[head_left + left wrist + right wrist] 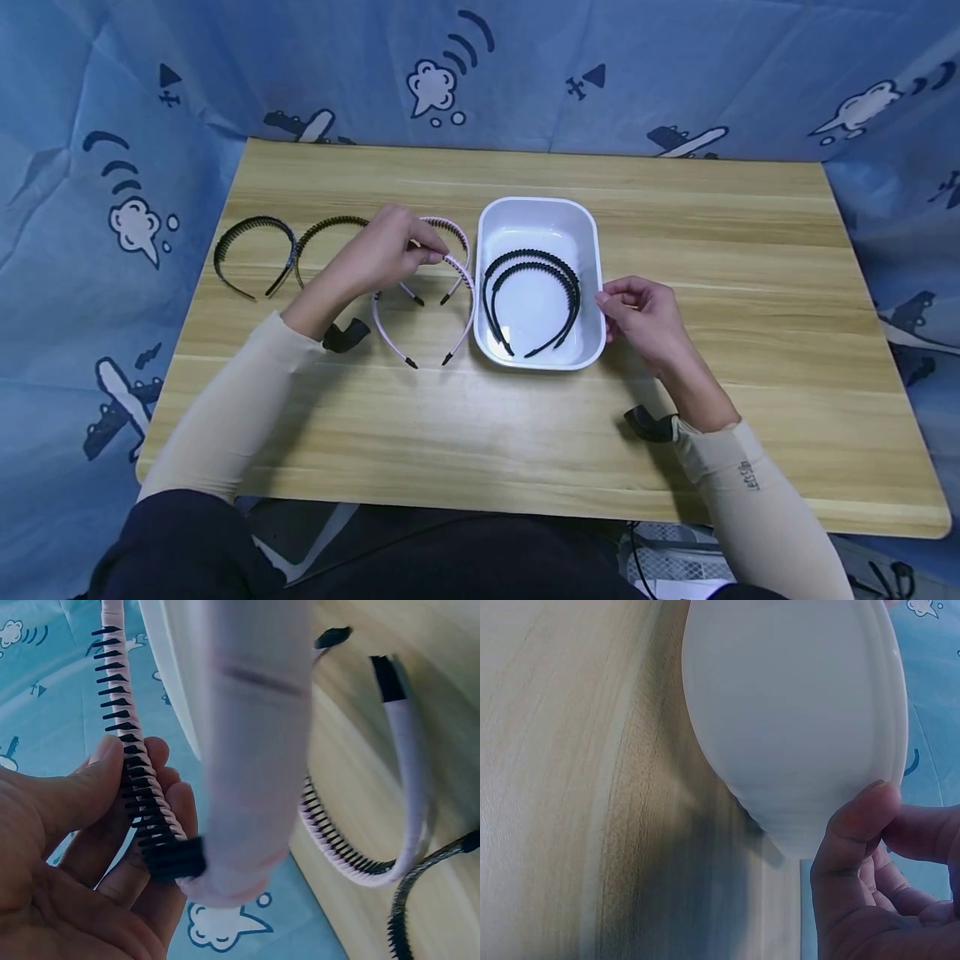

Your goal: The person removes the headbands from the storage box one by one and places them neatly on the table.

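Observation:
My left hand pinches a pale pink toothed headband near the top of its arch, thumb on one side and fingers on the other. In the left wrist view, its black comb teeth lie along the inner side of the band. The headband's arch is right beside the left wall of a white plastic basin. Inside the basin, two black toothed headbands lie nested together. At the basin's right side, my right hand grips the rim between thumb and fingers.
Left of the basin lies another pink headband, partly behind the held one. Farther left are a brown headband, partly hidden by my left hand, and a dark headband. Everything rests on a wooden table against a blue patterned curtain.

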Demonstrator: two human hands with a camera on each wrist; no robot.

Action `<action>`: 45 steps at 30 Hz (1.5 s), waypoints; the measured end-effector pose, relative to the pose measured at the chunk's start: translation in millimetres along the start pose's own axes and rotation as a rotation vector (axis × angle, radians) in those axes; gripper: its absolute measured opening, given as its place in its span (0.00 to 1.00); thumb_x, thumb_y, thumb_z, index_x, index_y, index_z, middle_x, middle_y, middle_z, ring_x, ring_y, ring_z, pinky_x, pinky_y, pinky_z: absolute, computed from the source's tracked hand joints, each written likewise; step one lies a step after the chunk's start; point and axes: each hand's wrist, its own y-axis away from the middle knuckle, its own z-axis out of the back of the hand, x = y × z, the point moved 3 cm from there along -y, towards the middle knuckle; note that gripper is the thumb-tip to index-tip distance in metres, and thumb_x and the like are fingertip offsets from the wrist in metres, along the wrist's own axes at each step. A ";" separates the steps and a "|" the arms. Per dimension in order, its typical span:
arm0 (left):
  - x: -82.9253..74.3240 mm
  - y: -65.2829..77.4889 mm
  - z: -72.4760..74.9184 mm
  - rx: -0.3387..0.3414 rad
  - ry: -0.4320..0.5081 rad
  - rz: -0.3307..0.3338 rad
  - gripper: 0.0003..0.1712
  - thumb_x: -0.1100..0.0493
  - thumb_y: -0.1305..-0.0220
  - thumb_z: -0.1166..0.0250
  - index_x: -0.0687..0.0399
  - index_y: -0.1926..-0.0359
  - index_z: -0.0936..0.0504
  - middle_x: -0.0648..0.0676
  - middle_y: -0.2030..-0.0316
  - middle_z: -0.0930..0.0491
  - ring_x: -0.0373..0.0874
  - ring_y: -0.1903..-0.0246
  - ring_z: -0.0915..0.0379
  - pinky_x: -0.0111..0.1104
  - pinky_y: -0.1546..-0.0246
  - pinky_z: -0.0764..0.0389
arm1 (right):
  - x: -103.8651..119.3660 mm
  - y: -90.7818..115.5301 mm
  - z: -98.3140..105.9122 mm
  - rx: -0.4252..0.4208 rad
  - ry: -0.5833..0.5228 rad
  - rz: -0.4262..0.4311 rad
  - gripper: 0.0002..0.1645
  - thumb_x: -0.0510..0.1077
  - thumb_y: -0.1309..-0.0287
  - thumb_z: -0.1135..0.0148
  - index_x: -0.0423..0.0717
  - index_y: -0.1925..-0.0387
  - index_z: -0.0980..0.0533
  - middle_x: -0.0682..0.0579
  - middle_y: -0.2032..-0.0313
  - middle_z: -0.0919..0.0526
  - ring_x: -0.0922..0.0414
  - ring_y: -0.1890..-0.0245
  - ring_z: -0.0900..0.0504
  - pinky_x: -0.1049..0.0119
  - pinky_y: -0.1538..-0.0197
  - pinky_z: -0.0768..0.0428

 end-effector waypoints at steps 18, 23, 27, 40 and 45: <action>19.7 18.5 -38.1 0.064 0.048 -0.015 0.08 0.71 0.34 0.31 0.60 0.58 0.07 0.60 0.55 0.08 0.56 0.50 0.12 0.46 0.42 0.14 | 0.4 -0.1 -0.6 0.004 -0.019 -0.002 0.08 0.35 0.27 0.39 0.32 0.53 0.25 0.61 0.76 0.18 0.64 0.81 0.22 0.71 0.76 0.19; 20.8 22.8 -48.2 0.072 0.032 -0.009 0.07 0.69 0.35 0.29 0.59 0.58 0.07 0.60 0.55 0.08 0.57 0.49 0.11 0.47 0.37 0.16 | 0.2 0.2 -1.1 0.003 -0.015 -0.004 0.09 0.35 0.27 0.39 0.31 0.52 0.25 0.61 0.76 0.18 0.64 0.81 0.22 0.71 0.76 0.19; 22.0 25.4 -56.1 0.081 0.026 0.014 0.07 0.68 0.34 0.29 0.58 0.58 0.07 0.60 0.54 0.08 0.56 0.49 0.11 0.46 0.38 0.16 | 0.0 0.3 -1.2 0.001 -0.009 -0.006 0.10 0.35 0.27 0.39 0.30 0.52 0.25 0.62 0.76 0.18 0.64 0.81 0.22 0.71 0.76 0.19; 24.6 28.4 -68.8 0.084 -0.002 0.027 0.08 0.66 0.32 0.30 0.58 0.56 0.07 0.59 0.53 0.08 0.55 0.47 0.12 0.46 0.37 0.17 | 0.1 1.0 -1.3 0.003 -0.001 -0.006 0.11 0.35 0.27 0.39 0.30 0.51 0.25 0.61 0.75 0.17 0.64 0.80 0.22 0.71 0.75 0.18; 24.6 27.9 -68.9 0.070 -0.018 -0.009 0.08 0.67 0.33 0.30 0.58 0.56 0.07 0.59 0.53 0.08 0.55 0.47 0.12 0.46 0.37 0.17 | 0.0 0.7 -0.5 -0.003 0.004 0.000 0.10 0.35 0.27 0.39 0.30 0.51 0.25 0.62 0.75 0.18 0.64 0.80 0.22 0.70 0.75 0.18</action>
